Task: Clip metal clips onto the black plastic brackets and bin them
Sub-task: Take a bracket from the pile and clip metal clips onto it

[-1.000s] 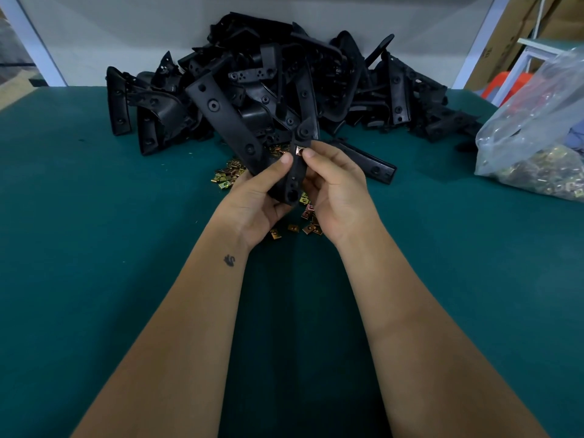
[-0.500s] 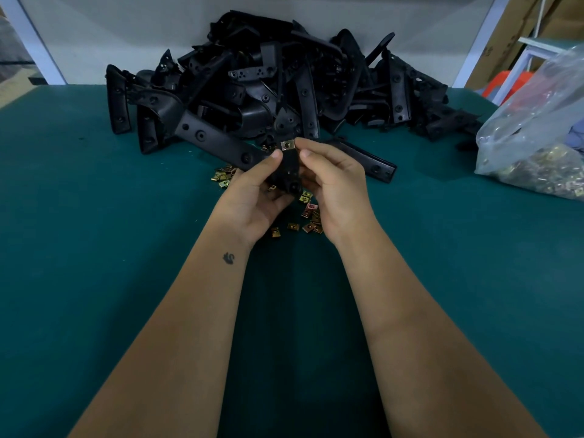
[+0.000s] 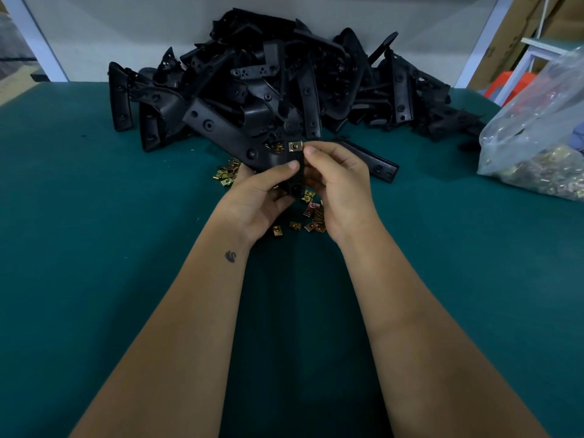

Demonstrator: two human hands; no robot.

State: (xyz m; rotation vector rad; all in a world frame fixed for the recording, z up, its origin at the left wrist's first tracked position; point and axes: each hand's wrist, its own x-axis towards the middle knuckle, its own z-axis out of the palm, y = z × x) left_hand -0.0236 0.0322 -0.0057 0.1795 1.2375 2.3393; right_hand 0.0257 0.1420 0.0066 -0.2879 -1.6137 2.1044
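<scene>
Both hands hold one black plastic bracket (image 3: 230, 134) above the green table, its long arm slanting up to the left. My left hand (image 3: 259, 200) grips the bracket's lower part, thumb pressed on its front. My right hand (image 3: 335, 188) pinches the bracket's short upright end from the right. A brass metal clip (image 3: 295, 147) sits on the top of that end. Loose metal clips (image 3: 311, 216) lie scattered on the table under and between my hands.
A large heap of black brackets (image 3: 284, 77) fills the back of the green table (image 3: 94, 248). One long bracket (image 3: 376, 164) lies flat right of my hands. A clear plastic bag of clips (image 3: 543, 137) sits at the right edge. No bin is in view.
The bracket's long arm swung down towards the left, then rose a little. The end with the clip turned upright, the clip now facing me at its top.
</scene>
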